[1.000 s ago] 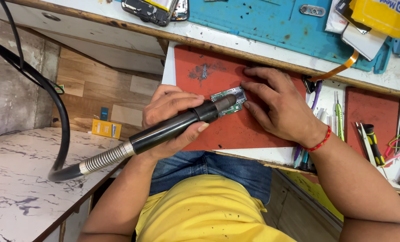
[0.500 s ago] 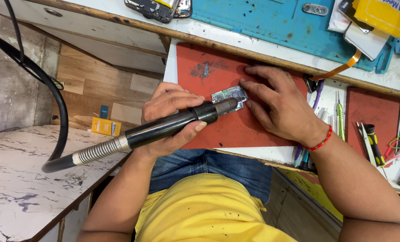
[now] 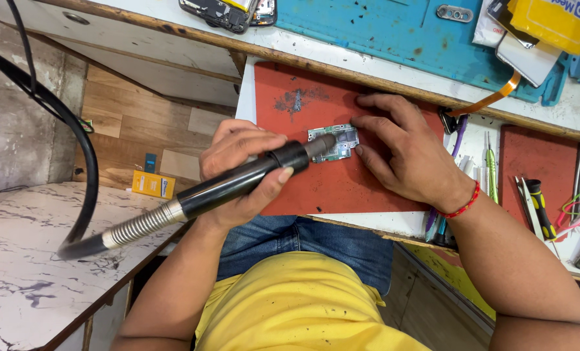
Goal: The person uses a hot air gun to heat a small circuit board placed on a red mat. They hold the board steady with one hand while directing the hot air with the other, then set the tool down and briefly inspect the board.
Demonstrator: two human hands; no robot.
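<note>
My left hand (image 3: 238,159) is wrapped around the black handle of a hot-air tool (image 3: 231,187). The tool's metal nozzle tip hovers over a small green circuit board (image 3: 342,142). The board lies on a red work mat (image 3: 329,188). My right hand (image 3: 407,156), with a red thread band at the wrist, presses its fingertips on the board's right edge and on the mat above it. A ribbed metal collar and a thick black hose (image 3: 85,169) run from the tool's back end off to the left.
A blue mat (image 3: 394,26) lies behind the red one, with an opened phone (image 3: 225,10) and yellow packets (image 3: 550,19) near it. Tweezers and screwdrivers (image 3: 491,169) lie beside a second red mat (image 3: 537,162). A marbled white table (image 3: 23,273) stands at the left.
The tool's nozzle has stayed over the board while the handle and hose shifted slightly. My right hand has kept its hold on the board.
</note>
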